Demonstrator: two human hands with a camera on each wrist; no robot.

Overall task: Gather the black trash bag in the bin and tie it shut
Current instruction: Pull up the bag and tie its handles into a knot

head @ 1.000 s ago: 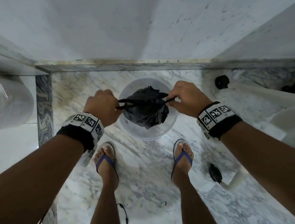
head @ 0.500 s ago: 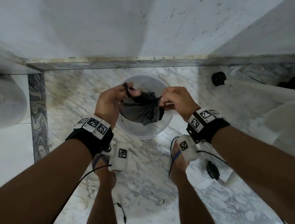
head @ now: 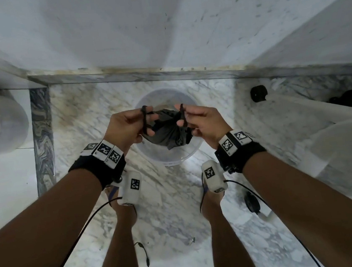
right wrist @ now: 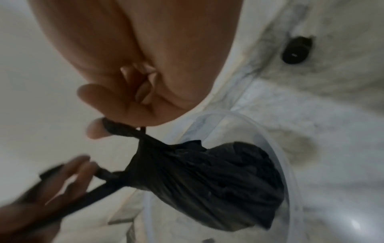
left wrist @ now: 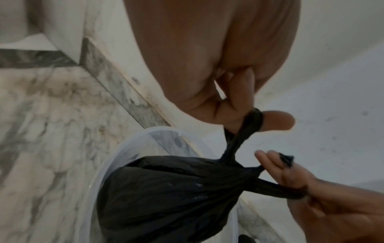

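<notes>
1. Your left hand (head: pixel 126 128) has its fingers curled round one twisted black tail (left wrist: pixel 245 131) of the trash bag, the strip looped over a finger, just above the bin's left rim.
2. Your right hand (head: pixel 202 123) pinches the other tail (right wrist: pixel 124 129) the same way, above the bin's right side; both tails run down to one crossing point.
3. The black trash bag (head: pixel 168 132) hangs gathered between your hands, lifted over the clear bin (head: pixel 174 162), its lower end inside the rim.
4. The bin stands on the marble floor (head: pixel 175 210) just before the wall skirting; a small black object (head: pixel 258 93) lies well to its right.
5. Judging by the crossed tails, you are mid-knot: next, cross the tails again, tuck one under, and pull outward evenly so the thin plastic cinches without tearing.
</notes>
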